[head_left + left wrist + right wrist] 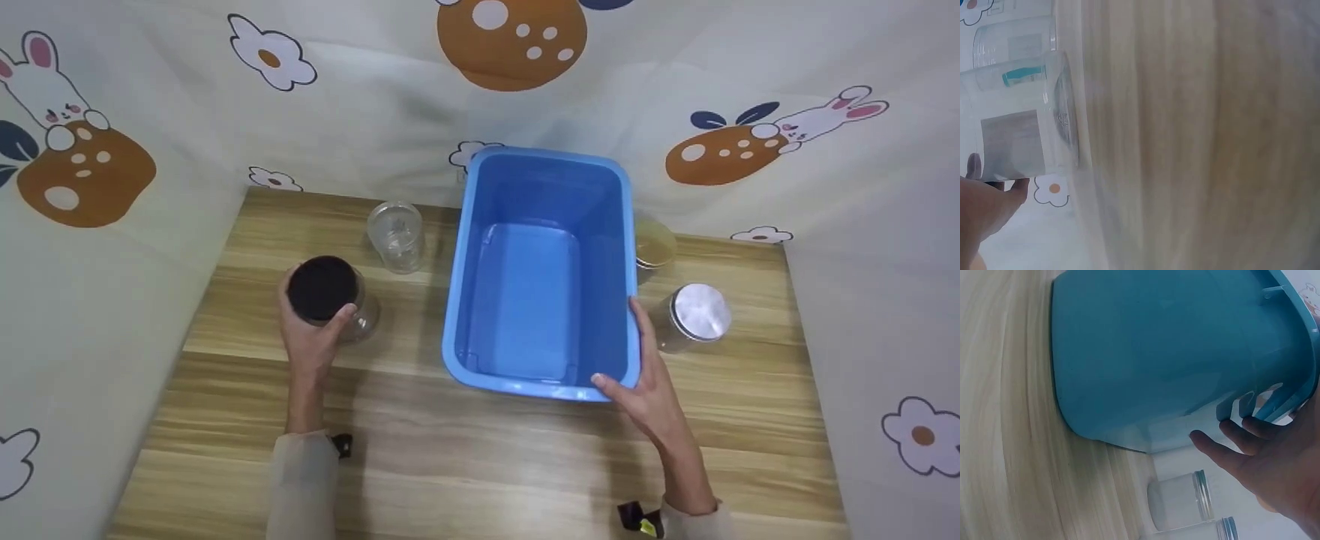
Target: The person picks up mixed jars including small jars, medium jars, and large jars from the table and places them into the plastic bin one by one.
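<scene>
My left hand (309, 346) grips a clear jar (1013, 143) with a black lid (322, 289), the thumb on the near right side. A grey patch shows on the jar's wall in the left wrist view; I cannot tell whether its base touches the table. At the near right corner of a blue plastic tub (459, 300), my right hand (646, 397) holds the rim, thumb over the top edge and fingers along the outer wall. The tub stands upright on the table with nothing inside. In the right wrist view, the fingers (1216, 447) lie against its side.
Behind the black-lidded jar stands another clear container (397, 236). Right of the tub are a silver-lidded jar (701, 313) and a gold-lidded jar (654, 244), partly hidden by the tub. Printed cloth walls (360, 127) border the wooden table (465, 465).
</scene>
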{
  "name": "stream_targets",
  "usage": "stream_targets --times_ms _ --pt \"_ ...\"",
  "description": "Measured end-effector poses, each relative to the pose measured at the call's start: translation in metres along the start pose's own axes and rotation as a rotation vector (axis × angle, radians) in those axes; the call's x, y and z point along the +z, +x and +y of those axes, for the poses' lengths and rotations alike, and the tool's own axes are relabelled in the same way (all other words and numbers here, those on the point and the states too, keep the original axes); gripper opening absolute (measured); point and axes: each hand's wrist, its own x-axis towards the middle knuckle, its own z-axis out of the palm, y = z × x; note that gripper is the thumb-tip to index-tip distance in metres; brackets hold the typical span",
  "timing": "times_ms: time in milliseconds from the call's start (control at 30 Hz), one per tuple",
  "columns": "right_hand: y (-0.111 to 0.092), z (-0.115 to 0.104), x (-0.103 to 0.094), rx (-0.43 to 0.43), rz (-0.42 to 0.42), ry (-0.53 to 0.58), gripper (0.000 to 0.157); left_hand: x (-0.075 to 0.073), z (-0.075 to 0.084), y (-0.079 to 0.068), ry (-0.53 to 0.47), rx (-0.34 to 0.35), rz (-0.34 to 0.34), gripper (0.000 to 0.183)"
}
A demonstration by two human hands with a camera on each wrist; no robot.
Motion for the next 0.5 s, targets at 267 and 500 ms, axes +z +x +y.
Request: stream_targets --times_ms 267,500 --pt "0.0001 0.0008 -0.0006 0.005 -0.003 0.009 0.103 0.0012 -0.0032 -0.0019 -0.010 -0.008 0.002 0.092" --pt "0.0004 0.0002 0.0003 0.015 -0.001 0.035 0.103 0.0055 -0.0034 0.0010 -0.005 0.055 0.018 0.091"
